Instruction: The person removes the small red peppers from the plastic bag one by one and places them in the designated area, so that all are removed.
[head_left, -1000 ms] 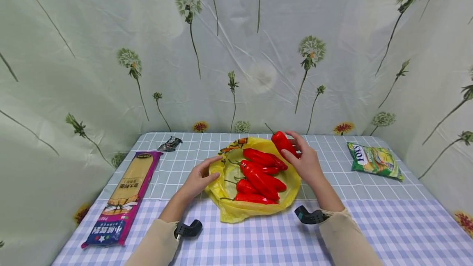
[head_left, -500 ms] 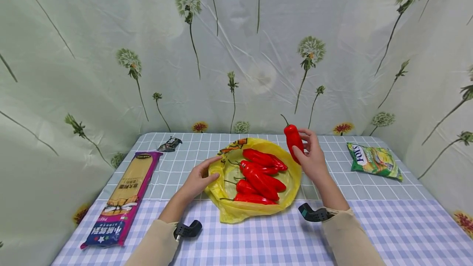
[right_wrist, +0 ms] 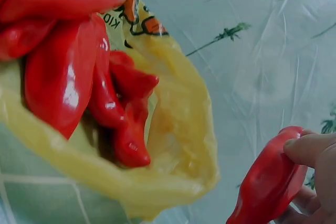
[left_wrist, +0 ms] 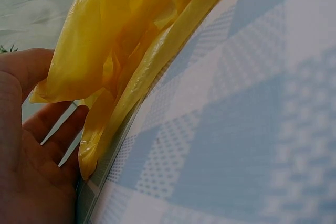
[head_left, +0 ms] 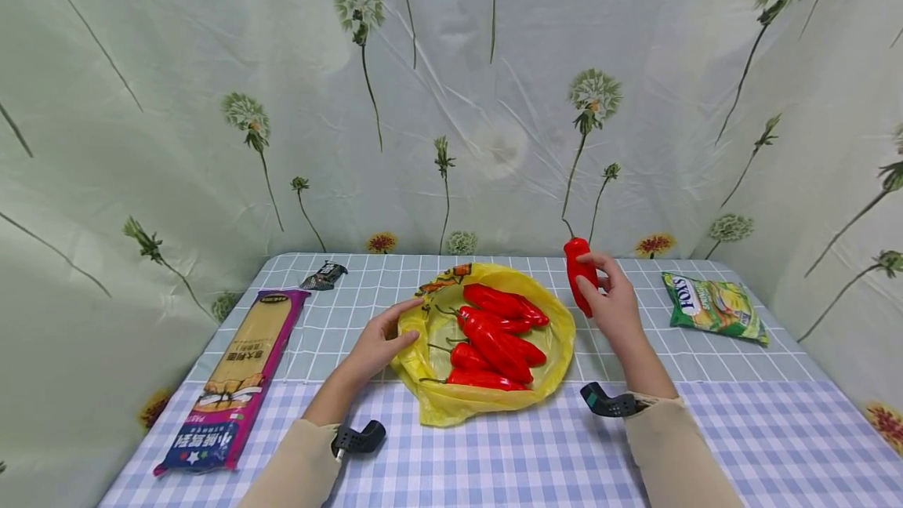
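A yellow plastic bag (head_left: 564,351) with a rolled-open mouth stands mid-table, with several red peppers (head_left: 494,343) inside. At its left side my left hand (head_left: 382,343) holds the rim, thumb over the edge and fingers along the outside. The left wrist view shows the bag (left_wrist: 84,56) between thumb and fingers; part of the thumb is hidden behind it. To the right of the bag, my right hand (head_left: 612,300) pinches one red pepper (head_left: 578,269), raised with its stem up. In the right wrist view this pepper (right_wrist: 268,179) is apart from the bag (right_wrist: 184,124).
A pasta packet (head_left: 236,382) lies at the left of the table. Behind it is a small black wrapper (head_left: 325,275). A green candy bag (head_left: 716,306) lies at the far right. A dandelion-print curtain (head_left: 494,100) hangs behind the table.
My right hand has carried the pepper rightward from above the bag to beside it, and the pepper has turned more upright. The left hand and the bag have stayed still.
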Motion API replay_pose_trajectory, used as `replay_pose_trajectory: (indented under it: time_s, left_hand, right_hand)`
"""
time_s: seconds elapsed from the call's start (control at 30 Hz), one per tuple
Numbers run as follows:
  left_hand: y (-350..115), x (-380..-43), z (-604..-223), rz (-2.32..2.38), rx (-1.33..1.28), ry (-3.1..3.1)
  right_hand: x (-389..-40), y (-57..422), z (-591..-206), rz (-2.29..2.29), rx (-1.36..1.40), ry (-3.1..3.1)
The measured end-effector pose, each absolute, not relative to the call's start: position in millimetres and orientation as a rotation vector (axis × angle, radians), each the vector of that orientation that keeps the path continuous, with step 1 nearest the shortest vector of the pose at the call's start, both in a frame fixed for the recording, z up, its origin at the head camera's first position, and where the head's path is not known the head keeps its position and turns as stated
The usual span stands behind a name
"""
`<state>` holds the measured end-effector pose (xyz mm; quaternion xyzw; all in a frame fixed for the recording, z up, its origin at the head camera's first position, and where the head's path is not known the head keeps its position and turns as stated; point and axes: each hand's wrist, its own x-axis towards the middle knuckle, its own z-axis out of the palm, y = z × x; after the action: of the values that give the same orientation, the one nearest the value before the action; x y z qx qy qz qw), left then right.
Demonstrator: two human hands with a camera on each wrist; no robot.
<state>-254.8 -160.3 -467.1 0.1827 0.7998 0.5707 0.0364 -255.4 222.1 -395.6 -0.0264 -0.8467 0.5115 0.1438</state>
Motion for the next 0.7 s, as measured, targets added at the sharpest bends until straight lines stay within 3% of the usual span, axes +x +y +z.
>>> replay_pose_trajectory:
  time_s: [0.7]
  left_hand:
    - [-160.9, -255.4, -469.6, 1.763, 0.584, 2.449]
  right_hand:
    - [-264.9, 237.6, -422.0, 1.467, -0.252, -2.675]
